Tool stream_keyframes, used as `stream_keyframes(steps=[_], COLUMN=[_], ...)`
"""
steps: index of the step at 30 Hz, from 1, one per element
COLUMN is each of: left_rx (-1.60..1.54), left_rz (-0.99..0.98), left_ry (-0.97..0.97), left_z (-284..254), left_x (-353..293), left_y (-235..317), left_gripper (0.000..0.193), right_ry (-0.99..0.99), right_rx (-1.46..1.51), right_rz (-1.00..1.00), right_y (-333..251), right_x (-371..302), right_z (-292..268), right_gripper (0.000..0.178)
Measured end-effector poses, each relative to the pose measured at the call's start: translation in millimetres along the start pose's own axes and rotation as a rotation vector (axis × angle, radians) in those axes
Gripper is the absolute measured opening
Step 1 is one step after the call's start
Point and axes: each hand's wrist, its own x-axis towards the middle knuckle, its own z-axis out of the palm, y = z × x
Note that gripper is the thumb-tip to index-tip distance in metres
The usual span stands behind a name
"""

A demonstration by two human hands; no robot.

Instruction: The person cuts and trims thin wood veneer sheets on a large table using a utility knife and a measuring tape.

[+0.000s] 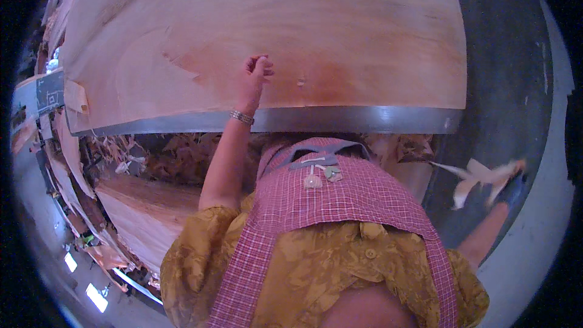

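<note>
My left hand [260,71], with a metal band on the wrist, is over the near part of a large wood veneer sheet [340,36]. Its fingers are curled in, and I cannot make out whether anything is between them. Out to the far right, low beside the table, my right hand [515,189] is closed on torn veneer scraps [480,177]. These pale strips hang off to its left; the hand is dim and slightly blurred. A small pale mark or chip [301,82] shows on the sheet right of my left hand.
The table's metal edge [352,119] runs along the sheet's near side. Under it lie crumpled veneer shreds [188,152] and a stack of wood sheets [143,200]. More veneer pieces [73,152] are piled along the left. Grey floor [510,54] stretches along the right.
</note>
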Motion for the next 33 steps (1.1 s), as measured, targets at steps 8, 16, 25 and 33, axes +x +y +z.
stream_keyframes(steps=[8,16,25,33], left_rx=[0.087,0.278,0.353,0.038], left_rz=[0.147,0.416,1.101,0.957], left_ry=[-0.304,-0.559,-0.531,-0.752], left_z=[134.1,241.8,432.8,403.2], left_x=[-58.0,-77.8,-124.0,-49.7], left_y=[14.4,75.9,160.0,209.2], left_gripper=[0.029,0.039,0.093,0.015], right_ry=[-0.342,-0.359,-0.309,-0.176], right_rx=[0.149,0.364,0.42,-0.412], right_rz=[-0.522,-0.626,-0.747,-0.855], right_y=[-272.4,-345.7,-360.9,-189.9], right_x=[47.9,49.7,-10.6,188.7], right_z=[104.8,64.3,-1.2,-95.3], right_gripper=[0.04,0.042,0.044,0.035])
